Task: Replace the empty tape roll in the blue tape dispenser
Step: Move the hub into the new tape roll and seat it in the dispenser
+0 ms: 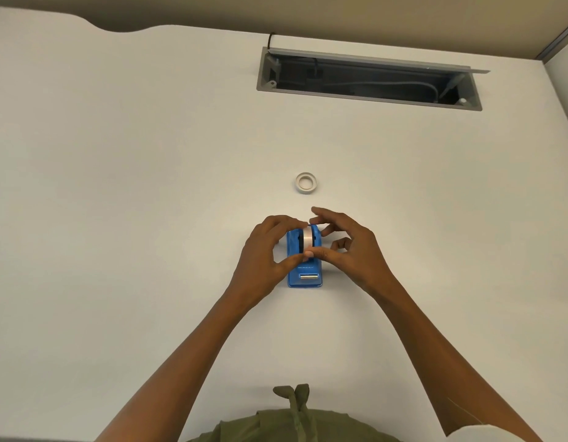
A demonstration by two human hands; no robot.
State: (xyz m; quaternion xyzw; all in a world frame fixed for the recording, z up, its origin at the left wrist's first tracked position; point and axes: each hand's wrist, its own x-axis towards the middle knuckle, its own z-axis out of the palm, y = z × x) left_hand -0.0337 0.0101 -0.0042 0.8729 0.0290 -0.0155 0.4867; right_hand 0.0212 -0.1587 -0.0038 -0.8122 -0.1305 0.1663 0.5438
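The blue tape dispenser (305, 272) stands on the white table (148, 218), its metal cutter end toward me. A tape roll (307, 239) sits upright in its cradle. My left hand (269, 253) wraps the dispenser's left side, thumb and fingertips touching the roll. My right hand (346, 247) reaches in from the right, its thumb and forefinger pinched at the roll's near edge beside my left thumb. Whether they hold a loose tape end is unclear. An empty whitish roll core (306, 183) lies flat on the table beyond the dispenser.
A grey cable hatch (368, 79) is open in the table at the back, with cables inside. The table's far edge curves at the upper left. My olive garment (292, 422) shows at the bottom.
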